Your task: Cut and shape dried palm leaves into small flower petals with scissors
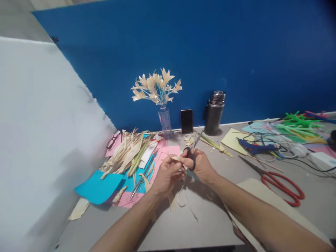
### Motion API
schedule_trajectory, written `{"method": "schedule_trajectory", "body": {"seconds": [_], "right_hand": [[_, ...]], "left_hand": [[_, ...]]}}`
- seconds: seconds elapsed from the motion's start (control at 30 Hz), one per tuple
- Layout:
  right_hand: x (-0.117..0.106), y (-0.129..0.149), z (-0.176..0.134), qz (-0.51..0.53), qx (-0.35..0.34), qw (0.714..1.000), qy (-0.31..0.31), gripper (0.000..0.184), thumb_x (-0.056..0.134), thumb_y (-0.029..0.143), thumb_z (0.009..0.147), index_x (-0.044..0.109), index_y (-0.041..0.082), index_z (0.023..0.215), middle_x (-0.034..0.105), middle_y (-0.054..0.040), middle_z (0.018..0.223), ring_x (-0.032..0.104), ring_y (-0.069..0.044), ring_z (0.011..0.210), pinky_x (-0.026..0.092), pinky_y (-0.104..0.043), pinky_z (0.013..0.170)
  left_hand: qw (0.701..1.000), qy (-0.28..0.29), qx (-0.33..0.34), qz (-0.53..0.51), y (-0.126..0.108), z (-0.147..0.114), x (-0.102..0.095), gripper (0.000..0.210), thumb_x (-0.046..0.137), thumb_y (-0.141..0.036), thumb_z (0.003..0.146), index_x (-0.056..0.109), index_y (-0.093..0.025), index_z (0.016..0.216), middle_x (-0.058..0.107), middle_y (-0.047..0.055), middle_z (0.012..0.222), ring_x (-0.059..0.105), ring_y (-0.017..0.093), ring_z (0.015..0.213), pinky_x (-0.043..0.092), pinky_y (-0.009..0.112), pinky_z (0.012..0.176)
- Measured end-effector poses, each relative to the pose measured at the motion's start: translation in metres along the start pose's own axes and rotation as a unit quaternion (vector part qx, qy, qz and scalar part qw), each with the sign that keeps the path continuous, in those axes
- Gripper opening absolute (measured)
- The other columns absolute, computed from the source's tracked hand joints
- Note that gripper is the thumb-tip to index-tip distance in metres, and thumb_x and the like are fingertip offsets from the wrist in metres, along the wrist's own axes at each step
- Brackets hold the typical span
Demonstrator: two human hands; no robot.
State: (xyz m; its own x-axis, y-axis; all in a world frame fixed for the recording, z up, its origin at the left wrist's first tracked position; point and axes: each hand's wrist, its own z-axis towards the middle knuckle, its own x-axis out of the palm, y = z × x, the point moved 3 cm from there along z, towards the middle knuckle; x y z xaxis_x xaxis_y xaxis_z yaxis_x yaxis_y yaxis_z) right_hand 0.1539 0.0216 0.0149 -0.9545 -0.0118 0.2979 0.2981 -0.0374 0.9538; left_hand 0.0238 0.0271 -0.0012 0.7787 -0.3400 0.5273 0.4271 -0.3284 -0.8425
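Observation:
Both my hands meet above the middle of the table. My left hand (168, 173) pinches a small pale piece of dried corn husk (177, 159). In my right hand (201, 166) is a pair of small scissors (194, 143) with black handles, its blades pointing up and away from me. The right fingertips also touch the husk piece, and part of it is hidden behind the fingers. Thin husk scraps (191, 209) lie on the table below. To the left of my hands is a heap of dried corn husks (124, 150) on coloured paper.
A plastic bottle (165, 120) holding husk flowers (154, 84), a phone (186, 121) and a dark flask (214, 113) stand along the blue partition. To the right lie red-handled scissors (282, 185), a blue glue gun (256, 147) with cables, and green pipe cleaners (299, 122).

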Motion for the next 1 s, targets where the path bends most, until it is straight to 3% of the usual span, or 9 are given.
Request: {"method": "schedule_trajectory", "body": {"seconds": [0.23,0.33,0.43,0.5,0.6,0.73,0.83,1.0], "right_hand": [[0.001,0.001,-0.002,-0.081,-0.038,0.993,-0.072,0.024,0.079,0.025,0.060,0.060,0.017,0.074,0.059,0.0021,0.062,0.053,-0.013,0.056,0.045,-0.025,0.053],[-0.012,0.011,0.007,-0.088,-0.035,0.992,-0.080,0.025,0.080,0.026,0.059,0.062,0.017,0.074,0.059,0.0020,0.062,0.052,-0.013,0.057,0.043,-0.025,0.054],[-0.039,0.044,0.013,-0.070,-0.061,0.984,-0.155,0.024,0.079,0.029,0.062,0.064,0.017,0.075,0.059,0.0018,0.064,0.050,-0.012,0.057,0.042,-0.025,0.056],[-0.056,0.081,0.009,-0.045,-0.105,0.971,-0.208,0.023,0.078,0.031,0.064,0.064,0.018,0.076,0.061,-0.0003,0.070,0.049,-0.012,0.059,0.039,-0.025,0.052],[-0.064,0.148,-0.008,0.011,-0.198,0.961,-0.193,0.018,0.074,0.030,0.069,0.062,0.019,0.077,0.064,-0.0022,0.080,0.047,-0.010,0.059,0.038,-0.025,0.049],[-0.054,0.221,-0.039,0.027,-0.307,0.935,-0.177,0.010,0.064,0.021,0.076,0.055,0.019,0.072,0.054,0.0019,0.074,0.039,-0.006,0.054,0.030,-0.023,0.047],[-0.051,0.240,-0.056,0.075,-0.364,0.916,-0.155,0.010,0.060,0.022,0.078,0.053,0.020,0.072,0.049,0.0013,0.075,0.035,-0.007,0.053,0.025,-0.023,0.044],[-0.060,0.226,-0.066,0.089,-0.379,0.910,-0.146,0.012,0.063,0.026,0.081,0.058,0.021,0.072,0.042,-0.0003,0.074,0.032,-0.011,0.055,0.025,-0.027,0.045]], "left_hand": [[0.998,-0.059,-0.003,0.026,0.001,0.009,-0.005,0.033,0.081,-0.031,0.066,0.054,-0.018,0.080,0.057,-0.005,0.062,0.053,0.009,0.047,0.046,0.024,0.048],[0.996,-0.063,-0.018,0.055,-0.012,0.019,-0.004,0.034,0.081,-0.032,0.066,0.053,-0.018,0.078,0.061,-0.003,0.069,0.059,0.011,0.056,0.048,0.025,0.052],[0.985,-0.059,-0.024,0.159,-0.030,0.045,-0.004,0.034,0.081,-0.030,0.062,0.051,-0.016,0.072,0.066,0.003,0.077,0.067,0.015,0.076,0.051,0.025,0.063],[0.968,-0.055,-0.037,0.241,-0.037,0.070,-0.005,0.032,0.080,-0.028,0.061,0.052,-0.016,0.073,0.065,0.002,0.071,0.067,0.015,0.070,0.049,0.023,0.058],[0.955,-0.048,-0.033,0.290,-0.038,0.112,-0.003,0.028,0.079,-0.019,0.060,0.056,-0.015,0.074,0.064,0.001,0.063,0.063,0.013,0.059,0.045,0.021,0.054],[0.933,-0.053,-0.014,0.355,-0.029,0.158,0.006,0.025,0.079,-0.011,0.058,0.058,-0.015,0.071,0.062,0.001,0.055,0.060,0.012,0.052,0.039,0.020,0.047],[0.917,-0.051,-0.009,0.396,-0.023,0.176,0.009,0.022,0.078,-0.008,0.057,0.059,-0.014,0.066,0.060,0.000,0.049,0.058,0.012,0.047,0.037,0.020,0.045],[0.889,-0.057,-0.012,0.454,-0.017,0.189,0.006,0.013,0.072,-0.005,0.060,0.063,-0.013,0.066,0.060,0.001,0.048,0.054,0.012,0.044,0.036,0.022,0.045]]}}
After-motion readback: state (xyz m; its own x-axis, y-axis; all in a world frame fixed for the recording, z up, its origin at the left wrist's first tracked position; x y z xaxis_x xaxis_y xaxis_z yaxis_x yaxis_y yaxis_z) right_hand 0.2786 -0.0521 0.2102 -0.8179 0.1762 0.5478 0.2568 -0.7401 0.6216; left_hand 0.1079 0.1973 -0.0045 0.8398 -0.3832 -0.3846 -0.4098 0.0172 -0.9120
